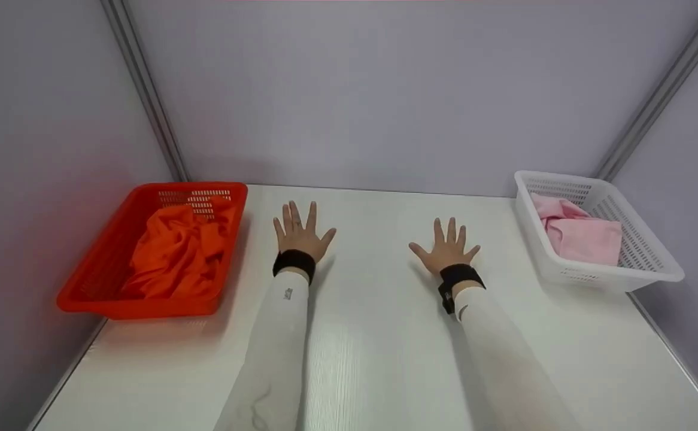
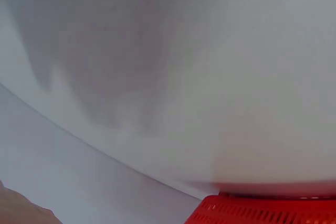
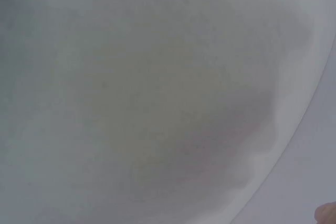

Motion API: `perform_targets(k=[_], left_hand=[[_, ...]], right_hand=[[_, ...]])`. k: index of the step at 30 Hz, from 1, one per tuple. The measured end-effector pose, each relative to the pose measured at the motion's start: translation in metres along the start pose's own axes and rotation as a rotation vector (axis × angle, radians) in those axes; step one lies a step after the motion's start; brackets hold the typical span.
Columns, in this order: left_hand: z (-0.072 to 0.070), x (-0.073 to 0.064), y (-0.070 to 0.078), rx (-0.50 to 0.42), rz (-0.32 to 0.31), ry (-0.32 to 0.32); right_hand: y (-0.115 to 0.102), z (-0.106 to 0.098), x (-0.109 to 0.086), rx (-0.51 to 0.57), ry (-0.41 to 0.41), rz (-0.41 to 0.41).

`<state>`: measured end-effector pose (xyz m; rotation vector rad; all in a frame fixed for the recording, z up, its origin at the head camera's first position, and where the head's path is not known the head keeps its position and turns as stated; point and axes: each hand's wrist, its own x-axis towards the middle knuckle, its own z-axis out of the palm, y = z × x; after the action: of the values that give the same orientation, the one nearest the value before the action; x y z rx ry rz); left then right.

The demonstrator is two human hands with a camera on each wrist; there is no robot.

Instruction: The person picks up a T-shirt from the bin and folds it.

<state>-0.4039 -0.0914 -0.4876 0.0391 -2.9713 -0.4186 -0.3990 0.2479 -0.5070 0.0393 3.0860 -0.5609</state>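
In the head view my left hand (image 1: 302, 236) is held over the white table with its fingers spread and holds nothing. It is nearest to a red plastic basket (image 1: 229, 287) at the left, where crumpled orange-red cloth (image 1: 175, 251) lies. My right hand (image 1: 446, 250), fingers also spread and bare of any object, is over the table on the right. Beyond it stands a white plastic basket (image 1: 540, 239) with folded pink cloth (image 1: 585, 239) inside. The left wrist view catches the red basket's slotted wall (image 2: 262, 213); a fingertip (image 3: 326, 213) shows in the right wrist view.
The white table (image 1: 361, 335) stretches between the baskets. Grey panels enclose it, with a back wall (image 1: 373, 96) and metal posts at the left corner (image 1: 148, 96) and right corner (image 1: 663, 90). Both baskets stand close to the side walls.
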Motion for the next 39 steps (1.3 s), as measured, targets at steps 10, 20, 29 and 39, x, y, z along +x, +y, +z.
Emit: perform_targets(k=[10, 20, 29, 39], left_hand=[[-0.122, 0.007, -0.049, -0.031, -0.183, 0.067], [-0.149, -0.018, -0.140, -0.109, -0.378, 0.031], [-0.124, -0.031, -0.181, -0.162, -0.462, -0.180], [-0.114, -0.045, -0.187, -0.202, -0.521, -0.373]], right_hand=[[0.001, 0.001, -0.002, 0.013, -0.064, 0.034], [0.002, 0.009, -0.007, 0.013, -0.218, 0.053], [-0.014, -0.001, -0.028, -0.015, -0.323, 0.047], [-0.010, 0.003, -0.023, -0.024, -0.314, 0.006]])
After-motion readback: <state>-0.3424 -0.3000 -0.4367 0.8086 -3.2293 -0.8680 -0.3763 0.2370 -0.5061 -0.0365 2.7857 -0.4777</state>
